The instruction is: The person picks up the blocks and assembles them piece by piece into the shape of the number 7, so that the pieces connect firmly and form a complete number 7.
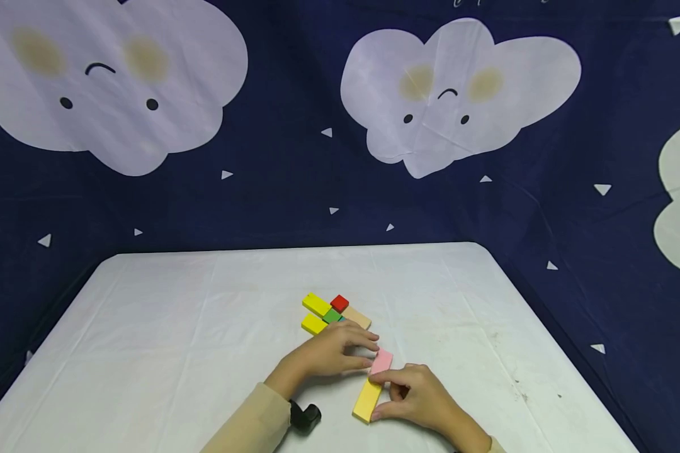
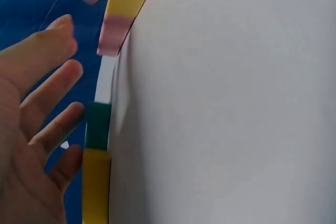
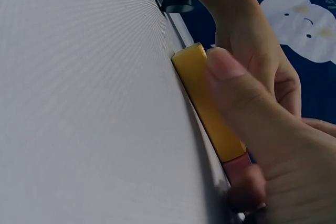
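Observation:
A long yellow block (image 1: 366,401) and a pink block (image 1: 382,360) lie end to end on the white table, in line and slanting away to the right. My right hand (image 1: 422,396) pinches the yellow block, thumb by its near end and index finger close to the seam with the pink one. In the right wrist view the thumb (image 3: 226,66) lies along the yellow block's side. My left hand (image 1: 334,349) hovers with loosely bent fingers just left of the pink block. The left wrist view shows those fingers apart from the pink block (image 2: 115,35) and holding nothing.
Beyond my left hand sits a cluster of blocks: two yellow ones (image 1: 316,304), a green one (image 1: 332,316), a red one (image 1: 340,302) and a tan one (image 1: 357,317), with a bit of blue partly hidden. A dark blue cloud-print cloth (image 1: 294,189) hangs behind the table (image 1: 164,327).

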The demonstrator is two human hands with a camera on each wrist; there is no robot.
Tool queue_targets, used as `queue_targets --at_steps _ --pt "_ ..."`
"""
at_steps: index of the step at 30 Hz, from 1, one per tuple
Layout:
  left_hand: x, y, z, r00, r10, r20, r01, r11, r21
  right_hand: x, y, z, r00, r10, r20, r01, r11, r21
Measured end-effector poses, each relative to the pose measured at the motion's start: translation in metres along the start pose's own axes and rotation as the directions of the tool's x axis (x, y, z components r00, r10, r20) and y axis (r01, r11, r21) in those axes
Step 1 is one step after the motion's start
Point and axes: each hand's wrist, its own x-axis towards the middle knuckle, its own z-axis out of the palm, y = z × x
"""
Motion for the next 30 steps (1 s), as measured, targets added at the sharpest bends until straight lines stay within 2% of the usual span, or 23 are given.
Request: queue_targets --at_steps 4,5,7,9,12,14,16,17,19,26,28,30 --pt "-0.012 -0.002 -0.005 0.99 -0.063 -0.122 0.051 0.994 -0.1 0.0 -0.001 -0.001 0.998 0.036 -0.053 -0.039 0.998 -0.054" --pt "-0.015 -0.002 -0.007 0.983 -0.081 -0.165 0.062 0.992 -0.113 0.0 -0.001 -0.001 0.997 0.05 -0.063 -0.055 0.996 -0.071" --pt "-0.022 -0.005 -0.01 0.958 -0.125 -0.258 0.096 0.988 -0.123 0.0 0.0 0.0 0.995 0.055 -0.078 -0.063 0.991 -0.114" --pt "-0.029 -0.009 -0.014 0.915 -0.178 -0.363 0.153 0.984 -0.095 -0.001 0.0 0.0 0.994 0.067 -0.083 -0.079 0.987 -0.141" --pt "-0.037 -0.019 -0.019 0.828 -0.289 -0.481 0.304 0.951 -0.047 -0.001 0.0 0.001 0.992 0.09 -0.088 -0.104 0.981 -0.162" --pt "-0.043 -0.025 -0.022 0.773 -0.363 -0.519 0.405 0.914 -0.036 -0.001 0.0 0.002 0.99 0.106 -0.089 -0.12 0.978 -0.17" --pt "-0.048 -0.031 -0.025 0.74 -0.421 -0.525 0.471 0.881 -0.044 -0.001 -0.001 0.002 0.989 0.119 -0.09 -0.133 0.976 -0.172" --pt "-0.051 -0.034 -0.026 0.732 -0.439 -0.521 0.487 0.872 -0.049 -0.001 -0.001 0.002 0.988 0.122 -0.091 -0.137 0.975 -0.173" --pt "-0.053 -0.038 -0.028 0.728 -0.457 -0.511 0.505 0.862 -0.05 -0.001 -0.001 0.003 0.988 0.125 -0.096 -0.14 0.975 -0.172" --pt "-0.051 -0.037 -0.024 0.744 -0.458 -0.486 0.517 0.856 -0.014 0.0 0.0 0.004 0.987 0.118 -0.106 -0.135 0.976 -0.173" --pt "-0.049 -0.036 -0.023 0.744 -0.459 -0.485 0.517 0.856 -0.015 0.0 0.0 0.004 0.987 0.124 -0.103 -0.14 0.976 -0.167" --pt "-0.045 -0.037 -0.022 0.738 -0.463 -0.491 0.522 0.853 -0.02 0.0 0.0 0.004 0.987 0.127 -0.099 -0.142 0.976 -0.162"
